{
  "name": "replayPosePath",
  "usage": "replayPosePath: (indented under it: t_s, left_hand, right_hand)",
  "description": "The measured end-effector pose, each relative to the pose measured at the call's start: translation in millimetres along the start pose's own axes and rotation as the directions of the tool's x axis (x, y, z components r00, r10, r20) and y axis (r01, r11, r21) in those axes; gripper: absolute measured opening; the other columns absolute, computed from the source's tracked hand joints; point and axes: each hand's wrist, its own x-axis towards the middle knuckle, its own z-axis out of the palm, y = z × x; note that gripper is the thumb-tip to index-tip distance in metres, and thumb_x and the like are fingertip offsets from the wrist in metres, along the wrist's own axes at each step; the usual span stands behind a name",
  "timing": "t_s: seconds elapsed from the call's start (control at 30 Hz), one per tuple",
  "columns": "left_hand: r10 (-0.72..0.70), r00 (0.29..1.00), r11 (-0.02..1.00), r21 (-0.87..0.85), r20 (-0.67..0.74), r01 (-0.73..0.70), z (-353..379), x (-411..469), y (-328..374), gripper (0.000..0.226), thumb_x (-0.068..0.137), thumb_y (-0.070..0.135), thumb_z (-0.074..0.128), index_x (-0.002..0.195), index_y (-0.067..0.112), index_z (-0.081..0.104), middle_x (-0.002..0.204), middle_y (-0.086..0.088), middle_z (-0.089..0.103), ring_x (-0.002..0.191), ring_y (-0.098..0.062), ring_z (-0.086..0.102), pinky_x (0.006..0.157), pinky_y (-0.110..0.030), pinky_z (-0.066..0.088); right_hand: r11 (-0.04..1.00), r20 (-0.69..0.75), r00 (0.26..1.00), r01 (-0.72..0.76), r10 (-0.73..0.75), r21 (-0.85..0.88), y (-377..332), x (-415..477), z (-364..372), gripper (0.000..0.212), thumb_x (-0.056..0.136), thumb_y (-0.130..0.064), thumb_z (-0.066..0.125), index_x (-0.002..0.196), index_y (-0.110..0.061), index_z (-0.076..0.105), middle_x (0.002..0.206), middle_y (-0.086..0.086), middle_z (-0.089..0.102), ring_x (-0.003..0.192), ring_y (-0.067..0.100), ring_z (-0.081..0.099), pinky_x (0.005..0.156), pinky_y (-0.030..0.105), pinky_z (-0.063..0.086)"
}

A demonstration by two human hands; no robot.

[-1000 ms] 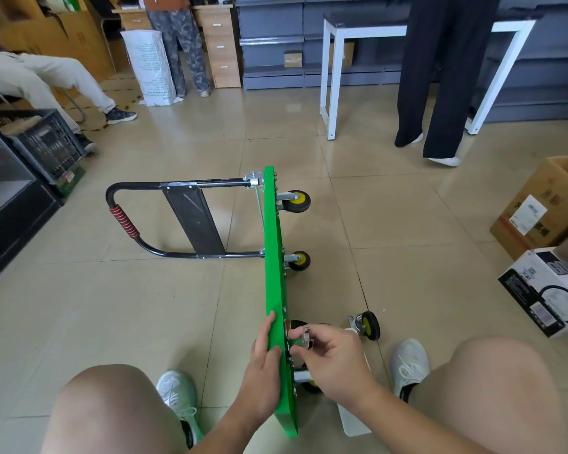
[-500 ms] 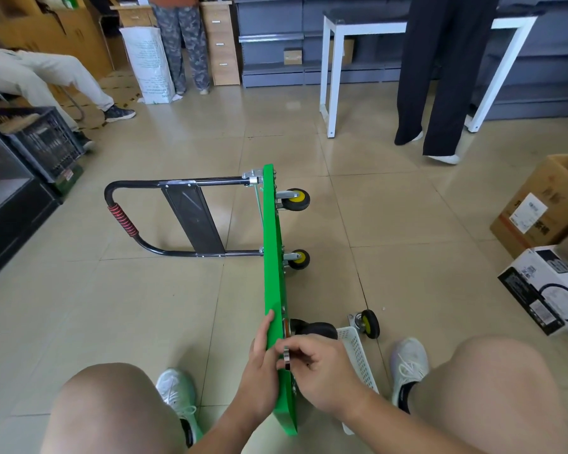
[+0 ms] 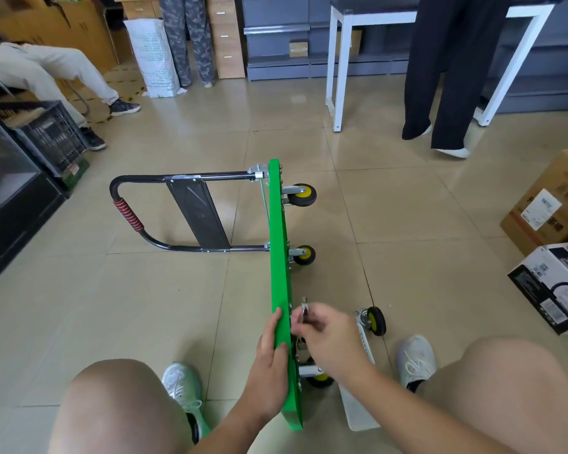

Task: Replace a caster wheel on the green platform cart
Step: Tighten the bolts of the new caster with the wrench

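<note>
Green cart, yel/blk wheels

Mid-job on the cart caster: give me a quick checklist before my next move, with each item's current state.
1. Green cart deck on edge, gripped by left hand: ok.
2. Right hand pinches small metal part: ok.
3. Part seated on the deck's underside: cannot tell, the hand hides it.
4. Loose caster on floor beside white tray: ok.
5. Two far casters mounted: ok.

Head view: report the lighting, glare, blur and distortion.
Head view: even, soft light; pale glare on the floor tiles near the white table; wide-angle bend tilts its legs; the right hand and its small metal part are slightly blurred; the green platform cart is sharp.
</note>
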Motion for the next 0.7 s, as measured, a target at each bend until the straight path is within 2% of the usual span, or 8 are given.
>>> replayPosePath:
  t_s: [0.1,0.2,0.27,0.37,0.47,0.6,0.7]
  left_hand:
    - [0.016,1.0,1.0,0.013,0.011,-0.016,1.2,-0.2,0.1,0.056,0.106,0.022,0.03,0.154,0.05,0.024,0.162,0.013,0.033,0.143,-0.009,0.044,0.123,-0.04,0.032]
    - [0.009,1.0,1.0,0.0,0.006,-0.009,-0.8,-0.2,-0.5,0.062,0.096,0.039,0.03,0.155,0.056,0.022,0.158,0.015,0.039,0.139,-0.013,0.049,0.12,-0.045,0.037]
    - [-0.002,1.0,1.0,-0.001,0.014,0.002,-1.5,-0.2,-0.6,0.063,0.094,0.043,0.029,0.155,0.057,0.021,0.157,0.013,0.04,0.138,-0.017,0.05,0.119,-0.047,0.038]
    - [0.004,1.0,1.0,0.004,0.01,-0.004,-0.5,-2.1,2.4,0.062,0.097,0.037,0.031,0.155,0.057,0.022,0.157,0.011,0.042,0.136,-0.015,0.051,0.119,-0.045,0.039]
    - [0.008,1.0,0.999,0.037,0.009,-0.008,-2.3,-2.8,3.4,0.059,0.108,0.02,0.032,0.155,0.055,0.023,0.158,0.01,0.04,0.137,-0.014,0.05,0.119,-0.043,0.038]
    - [-0.006,1.0,0.998,0.055,0.018,0.005,-1.9,-4.4,4.4,0.058,0.11,0.017,0.031,0.159,0.048,0.019,0.16,0.011,0.035,0.138,-0.013,0.048,0.12,-0.038,0.036]
    - [0.021,1.0,0.998,0.065,0.021,-0.023,-2.1,-4.8,6.1,0.057,0.111,0.015,0.03,0.155,0.05,0.02,0.162,0.012,0.03,0.14,-0.01,0.045,0.12,-0.036,0.035]
  right_hand:
    - [0.993,0.043,0.995,-0.09,0.093,-0.071,-15.6,28.8,-2.0,0.013,0.086,-0.007,0.074,0.089,-0.02,0.073,0.085,-0.006,0.077,0.081,0.002,0.072,0.081,0.024,0.057]
    - [0.979,0.071,0.986,-0.141,0.153,-0.149,-18.3,46.8,1.1,0.014,0.084,-0.013,0.077,0.086,-0.025,0.071,0.084,-0.005,0.077,0.079,0.007,0.073,0.082,0.033,0.061]
    - [0.974,0.07,0.983,-0.158,0.171,-0.16,-17.8,49.6,4.1,0.016,0.083,-0.013,0.078,0.084,-0.027,0.07,0.083,-0.005,0.076,0.08,0.008,0.073,0.083,0.035,0.062]
    - [0.981,0.08,0.987,-0.127,0.14,-0.147,-18.2,45.4,3.8,0.019,0.086,-0.013,0.073,0.088,-0.031,0.068,0.088,-0.006,0.077,0.087,0.007,0.073,0.089,0.037,0.06]
    - [0.992,0.103,0.99,-0.091,0.1,-0.086,-22.2,39.8,-2.6,0.015,0.087,-0.01,0.07,0.089,-0.025,0.07,0.086,-0.004,0.077,0.086,0.008,0.072,0.09,0.04,0.059]
    - [0.996,0.034,0.996,-0.086,0.087,-0.031,-21.5,25.9,-17.9,0.011,0.092,-0.014,0.069,0.09,-0.024,0.072,0.088,-0.003,0.077,0.09,0.014,0.073,0.086,0.038,0.06]
    - [0.992,-0.036,0.992,-0.123,0.122,-0.012,-16.3,20.6,-25.5,0.013,0.092,-0.01,0.069,0.09,-0.023,0.073,0.086,0.0,0.078,0.088,0.018,0.074,0.087,0.042,0.06]
